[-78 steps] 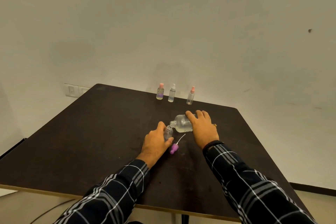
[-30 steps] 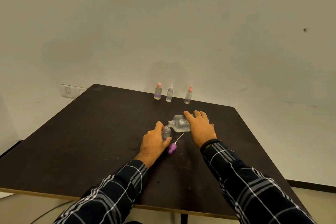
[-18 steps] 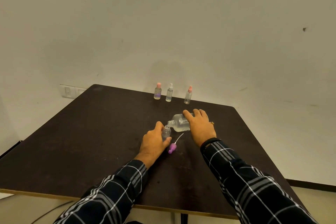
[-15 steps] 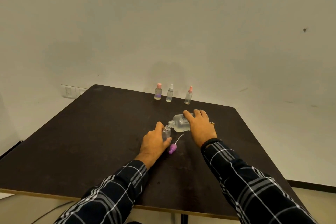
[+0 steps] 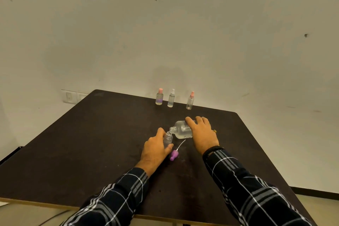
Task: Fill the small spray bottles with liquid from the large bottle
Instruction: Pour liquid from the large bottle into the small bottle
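**A:** Looks like you're mid-pour. Your right hand (image 5: 202,135) is wrapped around the large clear plastic bottle (image 5: 181,130), tipped almost flat with its neck pointing left, right over the mouth of the small uncapped clear spray bottle (image 5: 167,139). That little one stands upright on the dark table (image 5: 91,134), roughly mid-table, a bit toward the far edge.

**B:** And the left hand (image 5: 156,149)?

**A:** Closed around the small bottle from the left and near side, thumb on its near right, so its open neck pokes out above your fingers. The two mouths look touching or just about, can't tell which. Can't see a stream or the fill level either, too small.

**B:** So what's next, you reckon?

**A:** I'd guess keep the tilt gentle and watch the level, since that opening is narrow and it'd spill easily. Then stand the big one up and grab the purple spray cap with its white dip tube (image 5: 174,155), lying just beside your left thumb toward the near edge, and screw it back on.

**B:** And the other three?

**A:** Three capped small spray bottles (image 5: 170,98) stand in a row along the far edge, well apart from your hands.
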